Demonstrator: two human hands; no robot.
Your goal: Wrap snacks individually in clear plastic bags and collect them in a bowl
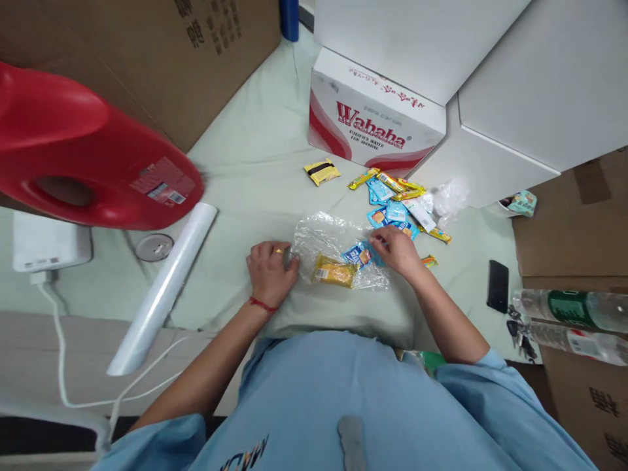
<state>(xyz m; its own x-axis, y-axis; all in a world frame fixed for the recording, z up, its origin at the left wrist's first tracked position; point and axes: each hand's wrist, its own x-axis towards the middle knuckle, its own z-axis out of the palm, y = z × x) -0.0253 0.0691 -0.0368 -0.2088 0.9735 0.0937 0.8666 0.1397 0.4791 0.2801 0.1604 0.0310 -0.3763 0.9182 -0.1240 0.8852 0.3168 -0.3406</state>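
While the fingers of your left hand [269, 268] and right hand [395, 248] pinch the crinkly clear plastic bag [324, 235], hard pulling could tear it.

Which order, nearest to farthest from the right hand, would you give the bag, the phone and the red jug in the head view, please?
1. The bag, touching the right hand, just to its left.
2. The phone, lying off to the right.
3. The red jug, at the far left edge.
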